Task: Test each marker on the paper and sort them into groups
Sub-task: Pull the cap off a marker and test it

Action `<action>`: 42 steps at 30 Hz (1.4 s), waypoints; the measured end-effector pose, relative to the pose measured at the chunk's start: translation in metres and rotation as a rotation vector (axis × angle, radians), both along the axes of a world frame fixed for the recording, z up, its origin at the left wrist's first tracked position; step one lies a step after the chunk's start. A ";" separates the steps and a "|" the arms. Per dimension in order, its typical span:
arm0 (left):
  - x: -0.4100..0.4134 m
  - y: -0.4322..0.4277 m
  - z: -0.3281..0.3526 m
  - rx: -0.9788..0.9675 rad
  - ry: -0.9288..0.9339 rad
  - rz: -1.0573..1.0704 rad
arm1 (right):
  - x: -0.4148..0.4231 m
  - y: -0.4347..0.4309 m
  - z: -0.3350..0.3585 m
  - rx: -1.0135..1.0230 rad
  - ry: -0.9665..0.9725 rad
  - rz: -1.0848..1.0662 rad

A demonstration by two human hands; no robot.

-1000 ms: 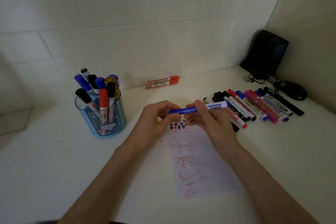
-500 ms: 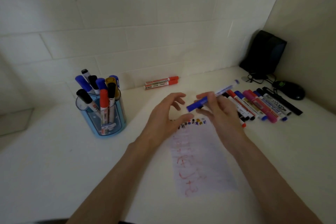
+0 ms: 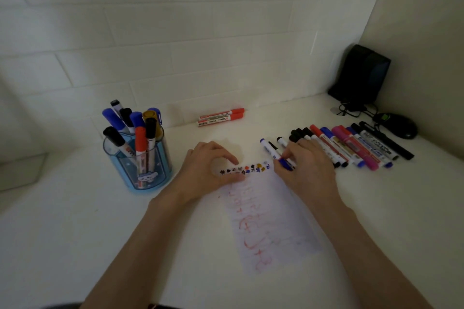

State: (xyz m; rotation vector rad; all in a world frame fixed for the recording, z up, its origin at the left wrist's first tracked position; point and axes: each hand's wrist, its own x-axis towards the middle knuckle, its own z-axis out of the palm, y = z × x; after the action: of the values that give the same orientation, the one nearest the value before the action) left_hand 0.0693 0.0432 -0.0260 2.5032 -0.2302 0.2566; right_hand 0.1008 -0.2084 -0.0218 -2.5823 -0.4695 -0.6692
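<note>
Nine markers stood in a blue cup, two red markers lay by the wall, and a dozen or so lay in a row. The right hand pinched a blue marker at the row's left end. The left hand rested on the scribbled paper, fingers bent, holding nothing. A speaker and a mouse sat in the white desk's corner.

The marker cup stands left of the paper, marker row right.
</note>
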 end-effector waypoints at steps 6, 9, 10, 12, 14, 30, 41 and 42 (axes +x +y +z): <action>0.044 -0.002 0.010 0.162 -0.141 0.340 | 0.007 -0.006 -0.012 -0.002 -0.013 -0.043; 0.071 -0.003 0.006 0.255 -0.135 0.411 | 0.011 -0.011 -0.013 0.026 0.004 -0.046; 0.078 -0.003 0.005 0.269 -0.124 0.413 | 0.011 -0.011 -0.013 0.033 0.013 -0.055; 0.089 -0.006 0.002 0.300 -0.111 0.404 | 0.009 -0.011 -0.013 0.036 0.023 -0.067; 0.097 -0.011 0.002 0.356 -0.097 0.397 | 0.008 -0.009 -0.013 0.015 0.040 -0.076; 0.058 -0.010 0.010 0.282 -0.026 0.174 | 0.005 -0.003 -0.011 0.027 -0.063 -0.042; 0.029 -0.016 0.011 0.237 -0.157 0.014 | 0.003 0.002 -0.010 0.058 -0.120 -0.013; 0.026 -0.018 0.015 0.073 -0.160 0.019 | 0.003 0.002 -0.009 0.083 -0.135 -0.007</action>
State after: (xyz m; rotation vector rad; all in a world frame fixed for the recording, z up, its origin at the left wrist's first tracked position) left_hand 0.0956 0.0257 -0.0112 2.5598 -0.2849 0.4647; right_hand 0.1042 -0.2063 -0.0308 -2.4726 -0.4648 -0.8506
